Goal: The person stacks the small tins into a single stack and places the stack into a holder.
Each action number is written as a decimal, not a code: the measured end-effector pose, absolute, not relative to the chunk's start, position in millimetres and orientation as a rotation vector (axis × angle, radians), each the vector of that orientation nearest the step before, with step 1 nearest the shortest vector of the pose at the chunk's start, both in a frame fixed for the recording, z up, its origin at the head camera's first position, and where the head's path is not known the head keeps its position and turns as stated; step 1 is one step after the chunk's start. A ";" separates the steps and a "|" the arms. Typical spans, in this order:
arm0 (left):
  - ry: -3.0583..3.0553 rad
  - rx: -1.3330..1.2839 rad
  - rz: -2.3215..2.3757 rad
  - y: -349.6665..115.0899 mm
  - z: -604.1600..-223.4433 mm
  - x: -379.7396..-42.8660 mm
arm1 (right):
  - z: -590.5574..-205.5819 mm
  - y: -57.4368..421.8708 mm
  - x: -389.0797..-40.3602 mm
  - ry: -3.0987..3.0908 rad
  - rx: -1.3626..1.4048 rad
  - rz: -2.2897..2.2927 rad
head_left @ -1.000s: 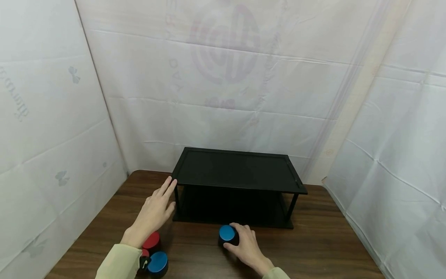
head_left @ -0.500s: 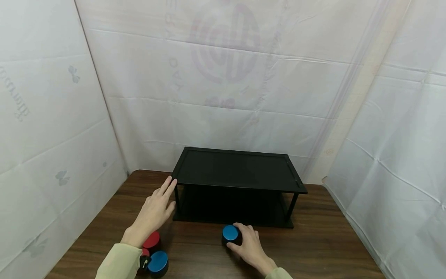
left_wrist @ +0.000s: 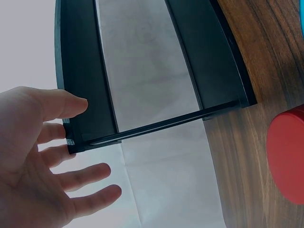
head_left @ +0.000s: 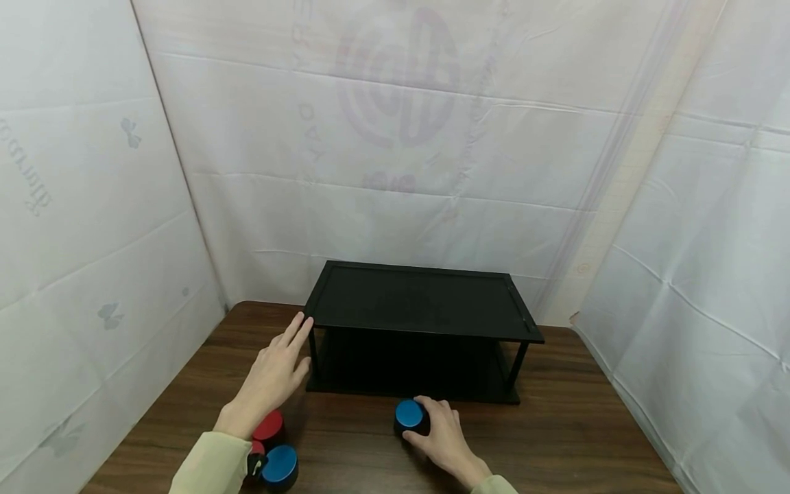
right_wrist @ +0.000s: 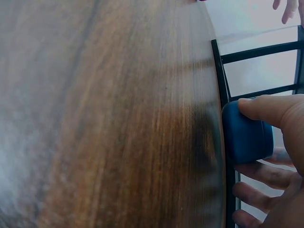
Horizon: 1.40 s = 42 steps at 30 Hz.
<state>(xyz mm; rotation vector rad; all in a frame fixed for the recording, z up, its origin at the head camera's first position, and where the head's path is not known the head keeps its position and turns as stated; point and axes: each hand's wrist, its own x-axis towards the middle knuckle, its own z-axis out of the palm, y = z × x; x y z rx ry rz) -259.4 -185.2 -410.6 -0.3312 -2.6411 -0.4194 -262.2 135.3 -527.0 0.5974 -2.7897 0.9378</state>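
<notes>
My right hand (head_left: 441, 436) grips a short round black cylinder with a blue top (head_left: 409, 414) between thumb and fingers, just in front of a low black two-tier rack (head_left: 426, 302). In the right wrist view the thumb lies on one side of the blue-topped cylinder (right_wrist: 247, 133), fingers on the other. My left hand (head_left: 271, 377) reaches to the rack's front left corner, fingers straight and fingertips right at the top shelf's edge. In the left wrist view the left hand (left_wrist: 42, 156) has its thumb overlapping the rack (left_wrist: 80, 61), other fingers spread.
Under the left forearm stand a red-topped cylinder (head_left: 269, 427), a smaller-looking red top (head_left: 256, 448) partly hidden by the wrist, and another blue-topped cylinder (head_left: 280, 464). White cloth walls (head_left: 395, 171) enclose the wooden table (head_left: 574, 412) at the back and sides.
My right hand has shifted slightly to the right with the blue-topped cylinder, mostly in the first half second. The left hand and rack stay where they were.
</notes>
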 end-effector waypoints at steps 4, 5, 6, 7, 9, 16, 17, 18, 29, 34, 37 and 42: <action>-2.640 -0.333 -0.419 -185.2 -410.8 -259.6 | -527.6 135.2 -262.0 -2.781 0.601 0.941; -2.641 -0.333 -0.420 -185.2 -410.8 -259.6 | -527.8 135.1 -261.9 -2.779 0.602 0.944; -2.642 -0.333 -0.420 -185.1 -410.8 -259.5 | -528.1 135.1 -261.9 -2.778 0.603 0.945; -2.642 -0.332 -0.421 -185.0 -410.8 -259.5 | -528.4 135.2 -261.9 -2.778 0.604 0.946; -2.643 -0.331 -0.422 -184.8 -410.8 -259.3 | -529.3 135.4 -262.0 -2.781 0.603 0.947; -2.643 -0.330 -0.419 -184.7 -411.2 -259.1 | -531.4 136.7 -261.8 -2.789 0.605 0.953; -2.643 -0.330 -0.419 -184.7 -411.3 -259.1 | -531.5 136.9 -261.7 -2.788 0.606 0.957; -2.642 -0.330 -0.419 -184.7 -411.4 -259.2 | -531.4 137.0 -261.5 -2.788 0.605 0.960; -2.639 -0.331 -0.423 -184.6 -412.3 -259.5 | -532.4 137.6 -260.5 -2.795 0.594 0.972; -2.637 -0.331 -0.428 -184.1 -412.4 -259.1 | -532.4 138.0 -260.5 -2.807 0.586 0.973; -2.638 -0.328 -0.425 -183.9 -412.0 -259.2 | -532.0 138.2 -260.6 -2.805 0.585 0.971; -2.644 -0.322 -0.422 -184.1 -411.4 -260.0 | -532.6 138.4 -260.8 -2.807 0.586 0.969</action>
